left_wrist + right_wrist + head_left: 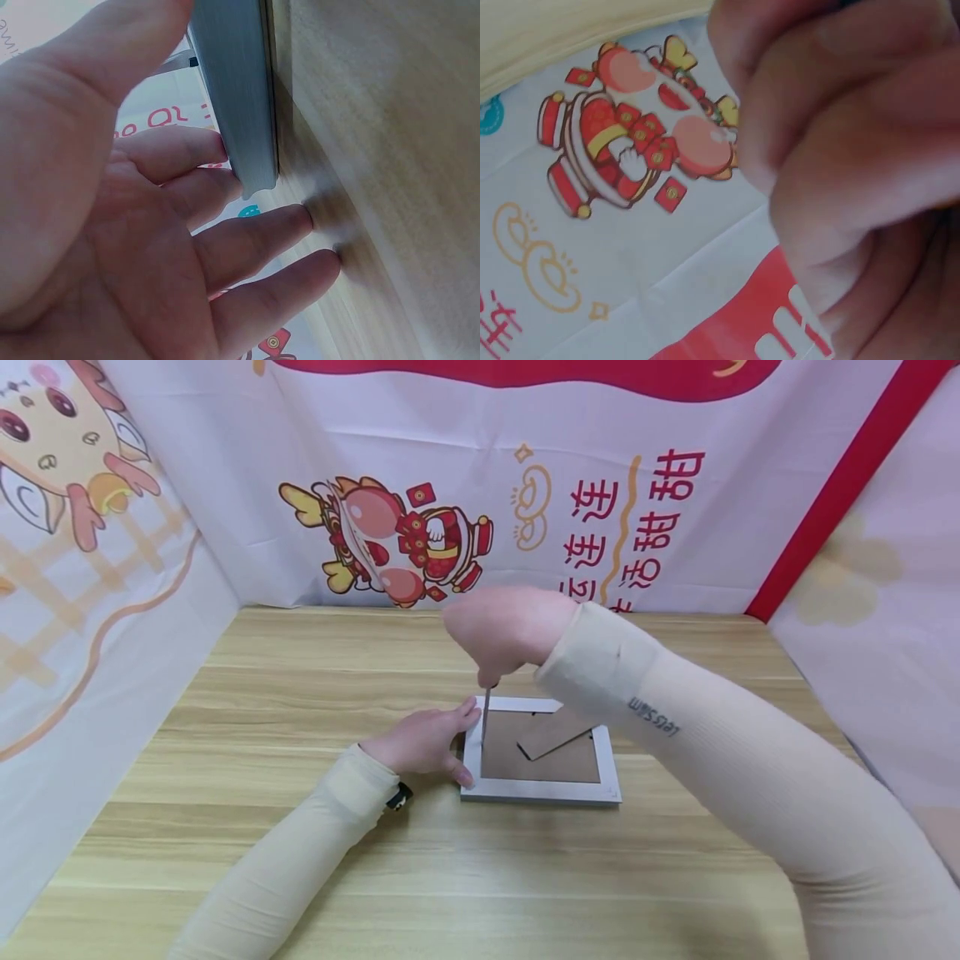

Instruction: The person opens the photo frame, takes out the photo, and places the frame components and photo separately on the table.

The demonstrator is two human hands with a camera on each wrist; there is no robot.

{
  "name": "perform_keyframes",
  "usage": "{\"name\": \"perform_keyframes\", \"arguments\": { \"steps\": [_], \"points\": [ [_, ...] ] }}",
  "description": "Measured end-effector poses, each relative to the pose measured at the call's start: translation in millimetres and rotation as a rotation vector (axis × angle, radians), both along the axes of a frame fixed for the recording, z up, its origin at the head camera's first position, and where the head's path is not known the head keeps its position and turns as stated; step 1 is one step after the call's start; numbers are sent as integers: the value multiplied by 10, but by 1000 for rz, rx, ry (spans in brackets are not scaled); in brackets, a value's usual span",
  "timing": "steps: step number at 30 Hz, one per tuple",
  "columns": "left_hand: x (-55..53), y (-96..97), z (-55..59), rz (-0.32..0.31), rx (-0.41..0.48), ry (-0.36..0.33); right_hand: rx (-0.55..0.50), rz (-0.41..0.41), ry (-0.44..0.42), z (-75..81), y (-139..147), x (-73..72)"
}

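A white-edged picture frame (540, 790) lies face down on the table in the head view, its brown backing board (502, 764) and stand leg (558, 733) showing. My left hand (423, 742) rests at the frame's left side, thumb and fingers spread along it. In the left wrist view, fingertips of that hand (172, 240) touch the grey frame edge (236, 97); the other fingers extend beside it. Above the frame, my right hand (504, 631) grips a screwdriver (486, 718), handle hidden in the fist. Its thin shaft points down to the backing's left edge. Curled fingers of the right hand (855, 150) fill the right wrist view's right side.
Around the frame spreads a wood-grain table (300, 677). A printed white cloth (420, 435) hangs behind it, with more cloth at both sides. The right sleeve (735, 768) crosses over the table and covers the frame's upper right corner.
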State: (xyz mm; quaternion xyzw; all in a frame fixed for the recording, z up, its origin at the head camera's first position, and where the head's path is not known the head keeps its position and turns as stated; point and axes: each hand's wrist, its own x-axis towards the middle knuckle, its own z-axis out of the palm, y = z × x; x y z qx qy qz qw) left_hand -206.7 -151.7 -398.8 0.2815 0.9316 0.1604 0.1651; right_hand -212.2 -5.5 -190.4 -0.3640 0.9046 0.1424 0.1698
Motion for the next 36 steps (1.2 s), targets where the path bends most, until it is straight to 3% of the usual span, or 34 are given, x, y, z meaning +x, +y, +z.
{"name": "perform_keyframes", "arguments": {
  "steps": [11,18,25,36],
  "points": [
    [6,20,19,41,-18,-32,-84,-153,-75,69,429,-116],
    [14,34,45,62,-27,-49,-122,-100,-59,-12,487,-127],
    [22,41,49,66,-21,-56,-128,-106,-49,-50,445,-122],
    [15,21,23,22,-1,-36,-71,-37,5,-28,222,-65]
  ]
}}
